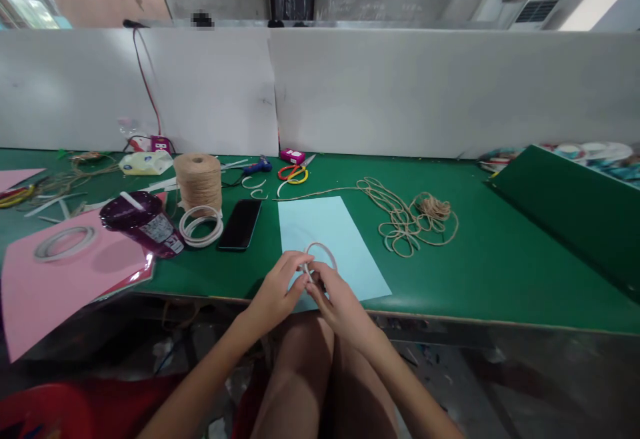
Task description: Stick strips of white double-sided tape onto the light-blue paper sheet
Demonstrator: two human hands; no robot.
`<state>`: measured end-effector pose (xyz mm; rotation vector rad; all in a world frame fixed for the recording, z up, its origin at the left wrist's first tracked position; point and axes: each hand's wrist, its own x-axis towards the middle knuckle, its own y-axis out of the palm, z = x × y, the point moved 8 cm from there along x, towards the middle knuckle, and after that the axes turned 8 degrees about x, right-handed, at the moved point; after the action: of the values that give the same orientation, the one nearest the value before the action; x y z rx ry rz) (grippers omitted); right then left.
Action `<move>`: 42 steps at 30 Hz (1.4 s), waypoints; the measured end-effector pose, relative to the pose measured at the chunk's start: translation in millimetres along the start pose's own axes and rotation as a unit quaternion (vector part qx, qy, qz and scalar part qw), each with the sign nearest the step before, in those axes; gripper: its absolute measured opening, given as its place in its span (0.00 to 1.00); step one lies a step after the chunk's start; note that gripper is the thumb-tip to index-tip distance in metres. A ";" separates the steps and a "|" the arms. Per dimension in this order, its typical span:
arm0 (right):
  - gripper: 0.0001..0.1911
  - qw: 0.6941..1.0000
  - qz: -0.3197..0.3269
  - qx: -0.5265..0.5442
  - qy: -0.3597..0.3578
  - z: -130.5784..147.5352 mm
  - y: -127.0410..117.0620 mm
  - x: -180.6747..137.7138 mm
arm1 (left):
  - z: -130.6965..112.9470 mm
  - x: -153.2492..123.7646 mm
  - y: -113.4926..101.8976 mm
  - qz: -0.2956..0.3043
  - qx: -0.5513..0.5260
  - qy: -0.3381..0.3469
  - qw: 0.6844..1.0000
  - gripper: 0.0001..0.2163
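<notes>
My left hand (279, 292) and my right hand (336, 300) meet at the near edge of the green table (500, 259), over a light blue sheet of paper (330, 232). Both pinch a thin white ring (325, 250) between fingertips; its loop stands up above the paper. A tangle of loose jute twine (415, 215) lies to the right of the sheet, one strand running left along the table. A spool of jute twine (199, 180) stands to the left, with white rings (201, 224) stacked at its foot.
A black phone (241, 223) lies left of the blue sheet. A purple cup (143, 220) lies tipped on pink paper (60, 279) with a tape ring (65, 242). Scissors (294, 172) and a glue gun (255, 167) lie near the white partition (400, 92). A green board (570, 205) is at right.
</notes>
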<state>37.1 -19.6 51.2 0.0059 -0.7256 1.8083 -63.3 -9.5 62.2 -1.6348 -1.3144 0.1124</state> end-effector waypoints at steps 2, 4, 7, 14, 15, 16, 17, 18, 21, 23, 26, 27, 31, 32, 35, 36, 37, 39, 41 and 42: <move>0.19 0.999 0.039 0.005 -0.020 1.6 7.7 -4.5 | 5.9 -2.2 -2.7 -0.026 -0.013 -0.028 0.999 0.12; 0.22 0.997 0.077 -0.009 -0.030 1.4 13.3 -7.8 | 12.1 -4.5 -5.7 -0.041 -0.029 -0.044 0.998 0.11; 0.24 0.996 0.080 -0.027 -0.035 -1.7 15.5 -7.1 | 15.5 -7.7 -4.1 -0.044 -0.065 -0.057 0.995 0.13; 0.28 0.997 0.039 -0.017 -0.060 -8.8 17.8 -4.4 | 17.2 -14.8 4.0 -0.055 -0.021 -0.079 0.995 0.18; 0.29 0.997 0.041 -0.004 -0.068 -8.1 18.2 -5.2 | 15.8 -14.7 2.5 -0.060 -0.012 -0.068 0.996 0.18; 0.30 0.996 0.043 0.010 -0.074 -7.3 18.3 -6.0 | 13.6 -14.4 0.5 -0.066 -0.005 -0.053 0.996 0.17; 0.30 0.996 0.043 0.022 -0.078 -6.6 17.9 -6.5 | 11.0 -13.9 -2.0 -0.074 0.002 -0.037 0.997 0.16; 0.31 0.995 0.042 0.033 -0.080 -5.9 17.4 -6.6 | 8.3 -13.6 -4.6 -0.083 0.011 -0.023 0.996 0.16; 0.30 0.995 0.042 0.053 -0.078 -4.1 16.6 -5.3 | 0.7 -15.0 -10.9 -0.117 0.055 0.005 0.992 0.14; 0.29 0.995 0.044 0.064 -0.069 -3.5 16.3 -3.2 | -4.8 -17.8 -12.2 -0.138 0.082 0.025 0.987 0.14; 0.28 0.995 0.036 0.079 -0.054 -3.0 13.2 0.6 | -9.3 -21.9 -11.2 -0.159 0.097 0.041 0.982 0.14; 0.28 0.995 0.034 0.080 -0.049 -3.2 12.1 1.6 | -9.0 -22.5 -11.0 -0.164 0.099 0.037 0.981 0.13; 0.28 0.997 0.032 0.061 -0.032 -7.3 10.7 2.7 | -6.1 -20.5 -11.1 -0.171 0.101 0.015 0.980 0.09; 0.28 0.998 0.027 0.054 -0.034 -8.2 10.2 2.1 | -5.8 -19.5 -10.5 -0.166 0.103 0.013 0.981 0.08; 0.28 0.998 0.018 0.032 -0.051 -8.7 9.2 -1.2 | -6.4 -17.3 -9.3 -0.152 0.103 0.020 0.983 0.05; 0.28 0.998 0.019 0.023 -0.057 -8.0 8.5 -2.4 | -7.6 -17.1 -9.3 -0.148 0.097 0.031 0.984 0.04; 0.27 0.998 0.021 0.010 -0.058 -7.2 7.4 -3.7 | -9.3 -16.9 -9.6 -0.142 0.086 0.046 0.985 0.04; 0.23 0.998 0.032 -0.028 -0.049 -5.3 3.8 -6.2 | -11.3 -17.0 -12.4 -0.135 0.053 0.070 0.987 0.04; 0.16 0.996 0.040 -0.068 -0.034 -2.6 -2.7 -9.3 | -9.1 -16.8 -18.4 -0.135 0.017 0.066 0.988 0.04; 0.14 0.995 0.041 -0.083 -0.028 -0.6 -6.7 -11.2 | -6.8 -16.6 -22.4 -0.139 0.000 0.054 0.989 0.04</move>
<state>47.2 -27.7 49.9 -0.0846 -0.9269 1.8272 -81.4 -28.5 73.9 -1.4207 -1.4435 -0.1434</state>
